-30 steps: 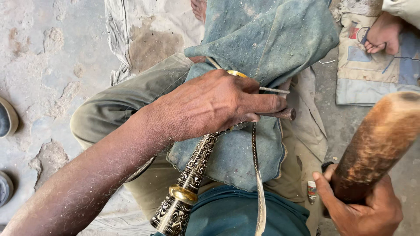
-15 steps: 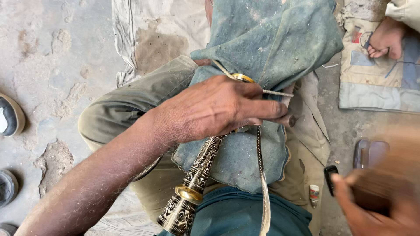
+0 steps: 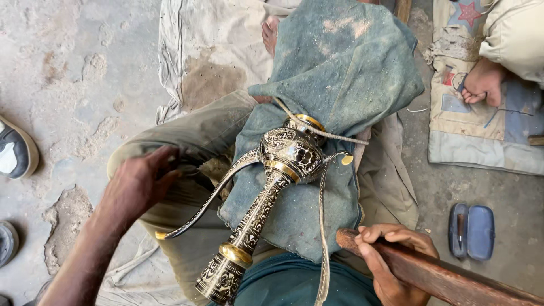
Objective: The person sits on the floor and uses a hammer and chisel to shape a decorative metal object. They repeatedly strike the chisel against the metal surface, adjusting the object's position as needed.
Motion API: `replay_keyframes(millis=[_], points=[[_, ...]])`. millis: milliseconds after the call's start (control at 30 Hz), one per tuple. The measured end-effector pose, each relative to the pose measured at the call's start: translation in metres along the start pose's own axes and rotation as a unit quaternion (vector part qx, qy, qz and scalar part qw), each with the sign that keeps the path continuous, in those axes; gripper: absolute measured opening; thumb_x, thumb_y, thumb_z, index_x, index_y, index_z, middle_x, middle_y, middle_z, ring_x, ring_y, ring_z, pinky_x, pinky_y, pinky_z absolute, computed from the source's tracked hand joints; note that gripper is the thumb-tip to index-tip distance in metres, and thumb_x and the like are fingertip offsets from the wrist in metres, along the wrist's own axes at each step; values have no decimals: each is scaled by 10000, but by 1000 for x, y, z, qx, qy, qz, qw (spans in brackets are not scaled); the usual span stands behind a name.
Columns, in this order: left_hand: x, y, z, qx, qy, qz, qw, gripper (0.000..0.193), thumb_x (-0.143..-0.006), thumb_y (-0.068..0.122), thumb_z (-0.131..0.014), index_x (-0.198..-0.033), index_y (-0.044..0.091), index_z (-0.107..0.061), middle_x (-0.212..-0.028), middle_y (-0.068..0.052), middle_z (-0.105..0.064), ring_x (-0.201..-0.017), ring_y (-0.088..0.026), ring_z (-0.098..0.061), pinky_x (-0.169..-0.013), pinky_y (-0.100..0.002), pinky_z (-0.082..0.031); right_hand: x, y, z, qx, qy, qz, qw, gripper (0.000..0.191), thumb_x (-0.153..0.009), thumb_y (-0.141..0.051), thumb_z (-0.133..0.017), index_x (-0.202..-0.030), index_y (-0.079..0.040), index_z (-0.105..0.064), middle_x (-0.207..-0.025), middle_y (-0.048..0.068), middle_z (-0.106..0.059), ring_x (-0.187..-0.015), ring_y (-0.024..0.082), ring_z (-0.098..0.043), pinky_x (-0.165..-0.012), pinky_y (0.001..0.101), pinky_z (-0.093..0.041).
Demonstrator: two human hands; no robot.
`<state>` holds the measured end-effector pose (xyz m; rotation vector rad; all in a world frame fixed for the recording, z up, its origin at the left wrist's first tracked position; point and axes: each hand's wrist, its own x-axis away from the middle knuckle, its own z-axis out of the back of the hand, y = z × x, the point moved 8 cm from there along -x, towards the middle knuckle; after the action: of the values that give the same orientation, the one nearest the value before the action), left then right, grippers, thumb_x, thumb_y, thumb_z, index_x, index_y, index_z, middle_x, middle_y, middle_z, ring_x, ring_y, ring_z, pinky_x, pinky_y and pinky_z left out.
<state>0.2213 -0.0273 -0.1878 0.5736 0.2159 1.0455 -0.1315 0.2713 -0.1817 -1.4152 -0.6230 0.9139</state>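
An ornate, engraved brass-and-silver ewer with a long neck and a bulbous body [image 3: 286, 156] lies on its side across a dusty blue-green cloth [image 3: 340, 79] draped over the seated person's legs. The cloth pads the lap and seems to keep the metal from sliding on the knee. A thin cord [image 3: 323, 133] crosses just above the ewer's body, apparently pinning the vessel against the cloth so both hands can be free of it. The ewer's flared foot [image 3: 218, 280] points back toward the person's waist, and its slim curved spout [image 3: 209, 198] sweeps out to the left of the body.

The left hand [image 3: 139, 184] rests on the olive trouser leg [image 3: 192, 136], left of the ewer and clear of it; its fingers [image 3: 164, 161] are loosely curled, pressing on the fabric and grasping nothing as far as this angle shows. The spout passes near this hand without touching it.

The right hand [image 3: 391, 255] sits below and to the right of the ewer, fingers [image 3: 377, 232] clenched round a thick reddish-brown wooden mallet handle [image 3: 430, 272] that runs off toward the lower right. The ewer is apart from these fingers too, with cloth between them.

Further right of the ewer, on the ground, lies a small open blue case [image 3: 471, 231], and another person's bare foot [image 3: 481, 82] rests on a patched mat [image 3: 481, 136].
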Motion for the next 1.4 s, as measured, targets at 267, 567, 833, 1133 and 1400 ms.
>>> replay_keyframes(millis=[267, 567, 833, 1133, 1400], points=[[-7, 82, 33, 2, 107, -127, 986, 240, -933, 176, -741, -1147, 76, -699, -988, -87, -749, -767, -205, -732, -665, -364, -637, -23, -2, -9, -39, -46, 32, 998, 450, -800, 156, -723, -1164, 19, -498, -986, 217, -685, -974, 250, -724, -985, 461, -613], [-114, 218, -20, 221, -151, -219, 938, 368, -904, 240, -759, -1238, 120, -664, -817, -25, -775, -650, -134, -757, -600, -305, -607, -47, 31, 32, -62, -58, -22, 996, 530, -836, 32, -711, -1315, 83, -489, -890, 176, -739, -859, 235, -770, -1044, 464, -555], [-141, 235, -43, 176, -217, -281, 918, 533, -876, 290, -768, -1357, 134, -599, -935, -68, -796, -757, -161, -792, -751, -358, -644, -94, 37, 65, -67, 31, -140, 987, 529, -772, 156, -683, -1267, 41, -537, -965, 165, -702, -994, 226, -740, -919, 447, -627], [-137, 243, -39, 145, -244, -327, 901, 486, -880, 221, -741, -1339, 177, -590, -752, -94, -754, -773, -256, -769, -685, -470, -586, -154, 15, 44, 294, -27, -171, 940, 449, -773, 160, -724, -1192, 55, -602, -974, 135, -711, -918, 204, -711, -846, 383, -595], [-141, 240, -33, 181, -230, -346, 891, 527, -847, 200, -771, -1337, 149, -584, -710, -66, -751, -712, -204, -773, -693, -450, -585, -166, -22, 42, 577, -91, -186, 790, 462, -798, 57, -819, -1235, -22, -692, -925, 126, -760, -855, 197, -759, -844, 365, -601]])
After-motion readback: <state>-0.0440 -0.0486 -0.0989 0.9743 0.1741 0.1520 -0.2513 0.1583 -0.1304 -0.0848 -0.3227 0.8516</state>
